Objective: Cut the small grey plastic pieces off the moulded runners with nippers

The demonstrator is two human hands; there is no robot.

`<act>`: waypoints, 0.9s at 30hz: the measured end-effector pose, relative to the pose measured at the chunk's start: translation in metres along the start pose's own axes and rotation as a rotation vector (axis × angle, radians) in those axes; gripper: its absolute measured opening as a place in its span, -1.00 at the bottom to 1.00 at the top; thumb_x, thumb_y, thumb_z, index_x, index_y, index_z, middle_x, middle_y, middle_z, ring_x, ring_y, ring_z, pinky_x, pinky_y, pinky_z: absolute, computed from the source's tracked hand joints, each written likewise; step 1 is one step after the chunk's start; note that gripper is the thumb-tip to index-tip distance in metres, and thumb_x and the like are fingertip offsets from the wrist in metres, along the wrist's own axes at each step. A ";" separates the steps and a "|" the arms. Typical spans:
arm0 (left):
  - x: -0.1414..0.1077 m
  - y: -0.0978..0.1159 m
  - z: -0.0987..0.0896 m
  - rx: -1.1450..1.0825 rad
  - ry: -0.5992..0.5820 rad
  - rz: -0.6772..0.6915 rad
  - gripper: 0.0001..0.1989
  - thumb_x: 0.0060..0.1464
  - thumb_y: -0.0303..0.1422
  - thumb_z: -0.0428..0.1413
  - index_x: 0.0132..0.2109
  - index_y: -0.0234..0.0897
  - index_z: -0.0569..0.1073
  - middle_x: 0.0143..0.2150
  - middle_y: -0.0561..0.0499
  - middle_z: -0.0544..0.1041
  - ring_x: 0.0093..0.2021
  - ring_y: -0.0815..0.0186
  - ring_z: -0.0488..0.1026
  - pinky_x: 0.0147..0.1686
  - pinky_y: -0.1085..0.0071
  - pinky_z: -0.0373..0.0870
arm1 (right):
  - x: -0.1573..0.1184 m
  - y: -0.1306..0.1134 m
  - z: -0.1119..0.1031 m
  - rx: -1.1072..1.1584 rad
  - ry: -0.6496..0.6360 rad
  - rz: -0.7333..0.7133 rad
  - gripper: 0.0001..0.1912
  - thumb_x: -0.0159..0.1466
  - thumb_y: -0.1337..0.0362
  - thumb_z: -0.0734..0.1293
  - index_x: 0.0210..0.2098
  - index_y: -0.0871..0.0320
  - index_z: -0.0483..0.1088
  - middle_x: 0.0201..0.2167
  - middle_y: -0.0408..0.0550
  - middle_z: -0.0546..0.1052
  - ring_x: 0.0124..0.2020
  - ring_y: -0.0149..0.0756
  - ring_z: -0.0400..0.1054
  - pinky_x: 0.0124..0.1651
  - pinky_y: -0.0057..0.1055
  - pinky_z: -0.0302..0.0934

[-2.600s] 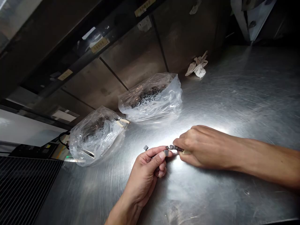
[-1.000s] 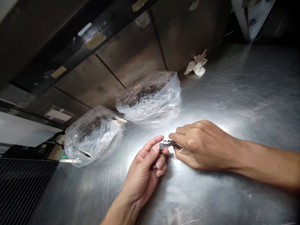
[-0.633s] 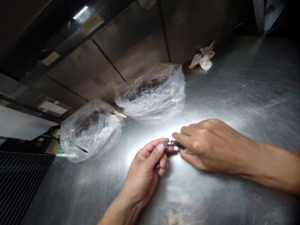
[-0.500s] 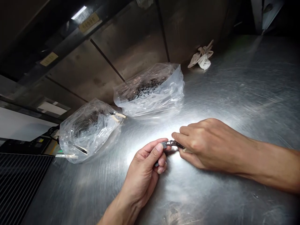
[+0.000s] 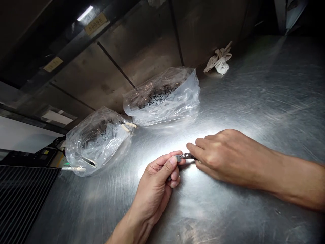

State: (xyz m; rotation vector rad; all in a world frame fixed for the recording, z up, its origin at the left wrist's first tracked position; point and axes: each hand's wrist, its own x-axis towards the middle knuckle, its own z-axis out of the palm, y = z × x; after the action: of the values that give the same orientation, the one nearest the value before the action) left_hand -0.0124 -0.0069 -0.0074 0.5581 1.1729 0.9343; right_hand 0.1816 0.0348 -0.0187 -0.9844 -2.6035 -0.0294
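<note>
Between thumb and fingers, my left hand (image 5: 159,181) pinches a small grey ribbed block (image 5: 179,158) near the middle of the metal table. More grey shows dimly under its curled fingers. My right hand (image 5: 223,156) is closed around a pair of pliers (image 5: 188,156), whose handles are mostly hidden in the palm. The dark metal jaws point left, and their tip is at the right edge of the block.
Behind my hands, a clear bag of grey pieces (image 5: 162,98) stands by the back panel. Another clear bag (image 5: 98,142) at the left bears cream-handled pliers (image 5: 128,125) on its rim. A crumpled white cloth (image 5: 219,61) lies on the metal table (image 5: 266,112).
The right hand has closed further round the pliers, with less of the handles visible. The left hand has hardly moved and keeps the grey block.
</note>
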 end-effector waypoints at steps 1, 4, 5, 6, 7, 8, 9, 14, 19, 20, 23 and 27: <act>0.000 0.000 0.000 0.004 0.003 -0.002 -0.80 0.09 -0.36 0.27 -0.15 -0.38 0.63 -0.30 -0.05 0.51 -0.52 0.58 0.20 -0.55 0.62 0.15 | 0.000 0.000 0.000 0.002 -0.005 0.000 -0.90 0.15 0.45 0.37 -0.43 0.15 0.42 -0.58 -0.15 0.46 -0.62 -0.23 0.30 -0.54 -0.33 -0.24; -0.001 0.000 -0.001 0.013 0.005 -0.001 -0.80 0.08 -0.35 0.28 -0.15 -0.37 0.63 -0.30 -0.06 0.52 -0.53 0.58 0.19 -0.55 0.62 0.15 | -0.001 0.000 0.001 -0.002 -0.014 0.005 -0.91 0.16 0.45 0.37 -0.42 0.15 0.42 -0.58 -0.15 0.46 -0.62 -0.22 0.31 -0.54 -0.33 -0.25; -0.001 0.001 -0.001 0.018 0.004 0.000 -0.80 0.08 -0.35 0.28 -0.15 -0.37 0.63 -0.31 -0.06 0.52 -0.53 0.58 0.19 -0.55 0.62 0.15 | -0.001 0.000 0.001 -0.004 -0.017 0.006 -0.91 0.16 0.45 0.37 -0.42 0.14 0.42 -0.58 -0.15 0.46 -0.63 -0.22 0.30 -0.54 -0.33 -0.25; -0.001 0.001 -0.001 0.023 0.002 0.002 -0.79 0.08 -0.35 0.28 -0.15 -0.37 0.63 -0.31 -0.05 0.52 -0.53 0.58 0.19 -0.55 0.62 0.15 | -0.001 0.000 0.001 -0.006 -0.020 0.006 -0.91 0.16 0.44 0.36 -0.41 0.14 0.42 -0.58 -0.15 0.47 -0.63 -0.22 0.30 -0.54 -0.33 -0.26; -0.001 0.001 0.000 0.025 0.000 0.002 -0.79 0.08 -0.34 0.28 -0.15 -0.36 0.63 -0.31 -0.05 0.52 -0.53 0.58 0.19 -0.56 0.62 0.15 | -0.001 0.000 0.001 -0.006 -0.025 0.005 -0.91 0.17 0.44 0.36 -0.41 0.14 0.42 -0.58 -0.15 0.47 -0.64 -0.22 0.30 -0.54 -0.33 -0.27; -0.001 0.001 0.000 0.026 -0.001 0.002 -0.79 0.08 -0.34 0.28 -0.15 -0.36 0.63 -0.31 -0.05 0.52 -0.53 0.58 0.18 -0.56 0.62 0.15 | -0.001 0.000 0.002 -0.005 -0.030 0.002 -0.91 0.17 0.44 0.36 -0.41 0.14 0.42 -0.58 -0.15 0.47 -0.64 -0.23 0.29 -0.54 -0.33 -0.27; -0.001 0.001 0.000 0.025 -0.001 0.001 -0.79 0.07 -0.34 0.29 -0.15 -0.36 0.63 -0.31 -0.05 0.52 -0.54 0.58 0.18 -0.56 0.62 0.15 | -0.001 0.000 0.002 -0.003 -0.036 0.000 -0.91 0.17 0.44 0.36 -0.41 0.14 0.42 -0.58 -0.15 0.47 -0.64 -0.23 0.29 -0.54 -0.33 -0.27; -0.001 0.001 0.000 0.007 -0.006 -0.001 -0.80 0.06 -0.35 0.30 -0.16 -0.35 0.64 -0.35 -0.05 0.52 -0.54 0.58 0.17 -0.56 0.63 0.15 | -0.001 0.001 0.000 0.012 -0.043 -0.026 -0.91 0.16 0.45 0.37 -0.41 0.14 0.43 -0.58 -0.16 0.47 -0.64 -0.24 0.30 -0.54 -0.32 -0.27; -0.002 0.001 0.000 0.000 -0.019 -0.031 -0.79 0.06 -0.34 0.30 -0.16 -0.36 0.64 -0.44 0.01 0.45 -0.54 0.56 0.18 -0.55 0.62 0.15 | -0.001 0.003 -0.003 0.058 -0.060 -0.069 -0.95 0.21 0.38 0.35 -0.39 0.14 0.44 -0.55 -0.16 0.48 -0.60 -0.25 0.33 -0.52 -0.30 -0.25; -0.002 0.001 -0.001 -0.006 -0.020 -0.037 -0.79 0.06 -0.34 0.30 -0.17 -0.36 0.64 -0.49 0.04 0.41 -0.54 0.55 0.18 -0.55 0.62 0.15 | -0.001 0.003 -0.004 0.067 -0.055 -0.065 -0.95 0.22 0.35 0.35 -0.39 0.14 0.44 -0.55 -0.15 0.48 -0.59 -0.24 0.33 -0.51 -0.30 -0.24; -0.001 0.001 -0.002 -0.031 -0.032 -0.046 -0.79 0.07 -0.34 0.30 -0.16 -0.37 0.63 -0.54 0.09 0.33 -0.54 0.55 0.18 -0.55 0.63 0.15 | 0.001 0.002 -0.004 0.091 -0.014 -0.036 -0.94 0.22 0.29 0.34 -0.38 0.13 0.44 -0.54 -0.14 0.47 -0.58 -0.24 0.31 -0.49 -0.29 -0.22; 0.000 0.001 -0.003 -0.039 -0.053 -0.040 -0.82 0.09 -0.38 0.28 -0.16 -0.37 0.63 -0.38 0.00 0.46 -0.52 0.58 0.18 -0.54 0.63 0.17 | 0.001 0.001 -0.002 0.090 0.040 -0.005 -0.94 0.21 0.29 0.34 -0.38 0.13 0.44 -0.54 -0.14 0.47 -0.59 -0.26 0.27 -0.48 -0.29 -0.21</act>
State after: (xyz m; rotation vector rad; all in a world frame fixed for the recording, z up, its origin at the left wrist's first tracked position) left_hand -0.0152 -0.0066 -0.0072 0.5228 1.1123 0.9016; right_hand 0.1818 0.0357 -0.0162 -0.9365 -2.5475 0.0659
